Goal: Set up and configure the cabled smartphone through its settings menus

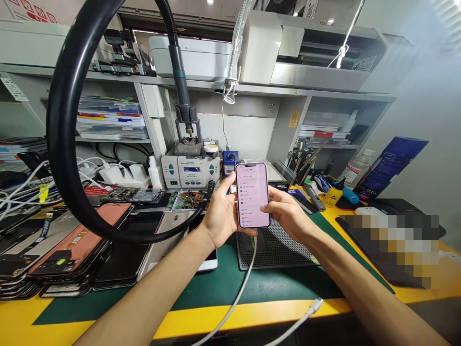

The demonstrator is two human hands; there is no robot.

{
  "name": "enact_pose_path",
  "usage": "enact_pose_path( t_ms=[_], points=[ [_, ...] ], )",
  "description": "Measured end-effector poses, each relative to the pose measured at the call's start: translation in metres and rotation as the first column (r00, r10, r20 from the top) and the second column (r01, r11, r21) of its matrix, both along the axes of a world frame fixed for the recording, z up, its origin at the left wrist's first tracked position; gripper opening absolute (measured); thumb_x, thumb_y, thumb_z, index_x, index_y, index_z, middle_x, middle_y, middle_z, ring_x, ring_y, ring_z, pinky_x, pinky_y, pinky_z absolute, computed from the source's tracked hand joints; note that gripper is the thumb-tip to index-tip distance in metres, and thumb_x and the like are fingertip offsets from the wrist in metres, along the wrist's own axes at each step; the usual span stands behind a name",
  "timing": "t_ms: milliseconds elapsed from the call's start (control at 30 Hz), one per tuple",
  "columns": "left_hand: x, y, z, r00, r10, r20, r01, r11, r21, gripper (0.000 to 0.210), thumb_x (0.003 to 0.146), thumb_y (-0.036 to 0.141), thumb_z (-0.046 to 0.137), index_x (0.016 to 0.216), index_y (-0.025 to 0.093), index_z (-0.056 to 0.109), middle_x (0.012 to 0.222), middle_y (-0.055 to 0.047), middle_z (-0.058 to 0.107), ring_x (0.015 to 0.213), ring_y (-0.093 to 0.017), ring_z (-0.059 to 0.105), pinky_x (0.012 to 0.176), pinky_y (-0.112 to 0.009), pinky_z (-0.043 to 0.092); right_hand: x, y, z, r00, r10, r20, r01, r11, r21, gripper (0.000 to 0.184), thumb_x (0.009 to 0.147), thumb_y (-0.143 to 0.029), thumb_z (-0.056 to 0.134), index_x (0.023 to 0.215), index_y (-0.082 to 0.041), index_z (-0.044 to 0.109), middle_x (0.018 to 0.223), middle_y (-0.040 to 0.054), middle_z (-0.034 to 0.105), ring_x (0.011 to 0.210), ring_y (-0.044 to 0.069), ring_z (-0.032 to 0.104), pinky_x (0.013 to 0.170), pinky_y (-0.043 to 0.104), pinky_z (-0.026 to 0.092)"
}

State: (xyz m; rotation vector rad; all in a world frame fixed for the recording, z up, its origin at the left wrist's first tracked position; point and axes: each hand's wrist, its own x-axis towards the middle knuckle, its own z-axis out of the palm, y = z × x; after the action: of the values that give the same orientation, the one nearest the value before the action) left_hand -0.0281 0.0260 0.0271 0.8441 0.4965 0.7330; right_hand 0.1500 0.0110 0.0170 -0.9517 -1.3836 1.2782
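A smartphone [253,194] with a lit, pinkish screen showing a list of menu rows is held upright above the bench. My left hand [221,211] wraps round its left side and lower edge, thumb along the frame. On the phone's right, my right hand [288,211] has a thumb or finger over the lower right of the screen; its other fingers go behind the phone's edge, partly hidden. A white cable [248,278] rises to the phone's bottom edge, where my fingers hide the join. Behind and below lies a black perforated pad [288,250].
Stacked phone parts [82,235] fill the left side. A thick black hose [61,120] loops in front of the soldering station [190,170]. A second white cable end [315,306] lies at the front edge. Bottles [334,193] and a dark tray [374,254] stand at right on the green mat [201,288].
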Motion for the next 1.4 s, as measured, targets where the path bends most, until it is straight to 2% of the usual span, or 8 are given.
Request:
enact_pose_path(
  t_ms=[367,600,767,867,1067,1300,1400],
  points=[
    [0.0004,0.0003,-0.0013,1.0,-0.007,0.0,0.007,1.0,0.009,0.078,0.092,0.072,0.032,0.124,0.01,0.067,0.102,-0.021,0.07,0.087,-0.035,0.069,0.056,-0.04,0.056,0.0015,-0.0009,0.0039,0.998,0.048,0.028,-0.048,0.999,-0.004,0.046,0.067,-0.011,0.062,0.112,-0.018,0.068,0.104,0.0052,0.072,0.086,0.021,0.063,0.074,0.032,0.048],
    [0.0011,0.0004,-0.0013,1.0,0.015,-0.024,-0.015,1.0,0.002,0.078,0.091,0.073,0.034,0.125,0.011,0.067,0.101,-0.02,0.071,0.086,-0.035,0.069,0.057,-0.041,0.057,-0.0013,-0.0017,0.0042,0.999,0.016,0.031,-0.016,1.0,0.011,0.031,0.076,-0.019,0.066,0.107,-0.018,0.069,0.107,0.0062,0.072,0.093,0.023,0.064,0.081,0.035,0.05],
    [0.0005,0.0006,-0.0013,1.0,0.006,-0.013,-0.007,1.0,-0.009,0.078,0.091,0.073,0.034,0.125,0.011,0.067,0.101,-0.02,0.071,0.086,-0.035,0.069,0.057,-0.041,0.057,-0.0003,-0.0032,0.0056,0.998,0.038,-0.047,-0.04,0.998,-0.042,0.037,0.077,-0.026,0.061,0.112,-0.018,0.069,0.105,0.0073,0.072,0.088,0.025,0.064,0.074,0.036,0.051],
    [0.0003,0.0012,-0.0018,1.0,0.012,-0.008,-0.012,1.0,-0.024,0.078,0.091,0.073,0.035,0.124,0.01,0.068,0.103,-0.021,0.07,0.086,-0.035,0.069,0.056,-0.041,0.057,-0.0003,-0.0044,0.0079,0.996,0.047,-0.07,-0.051,0.997,-0.056,0.039,0.078,-0.029,0.059,0.114,-0.018,0.069,0.108,0.0086,0.072,0.092,0.027,0.064,0.076,0.037,0.051],
    [-0.0007,0.0031,-0.0048,1.0,0.018,-0.019,-0.019,0.999,-0.045,0.076,0.088,0.075,0.04,0.12,0.012,0.07,0.099,-0.018,0.07,0.081,-0.033,0.069,0.055,-0.043,0.058,0.0003,-0.0035,0.0055,0.998,0.057,-0.038,-0.059,0.997,-0.056,0.042,0.078,-0.027,0.059,0.119,-0.019,0.067,0.114,0.007,0.071,0.097,0.026,0.063,0.077,0.035,0.048],
    [-0.0002,0.004,-0.0037,0.998,0.025,-0.063,-0.028,0.998,-0.058,0.08,0.085,0.08,0.04,0.113,0.011,0.071,0.108,-0.021,0.069,0.095,-0.039,0.069,0.058,-0.044,0.058,-0.0001,-0.0037,0.0011,0.999,0.037,0.037,-0.037,0.999,-0.006,0.044,0.074,-0.022,0.061,0.118,-0.022,0.067,0.116,0.0043,0.07,0.1,0.026,0.061,0.075,0.033,0.047],
    [0.0002,0.0038,-0.0039,0.996,0.046,-0.078,-0.051,0.997,-0.063,0.081,0.083,0.081,0.042,0.111,0.012,0.072,0.105,-0.02,0.07,0.091,-0.037,0.069,0.057,-0.043,0.058,-0.0004,-0.0049,0.0007,0.998,0.029,0.055,-0.03,0.999,0.013,0.043,0.075,-0.022,0.061,0.117,-0.023,0.068,0.114,0.0039,0.07,0.099,0.025,0.061,0.074,0.032,0.047]
  ],
)
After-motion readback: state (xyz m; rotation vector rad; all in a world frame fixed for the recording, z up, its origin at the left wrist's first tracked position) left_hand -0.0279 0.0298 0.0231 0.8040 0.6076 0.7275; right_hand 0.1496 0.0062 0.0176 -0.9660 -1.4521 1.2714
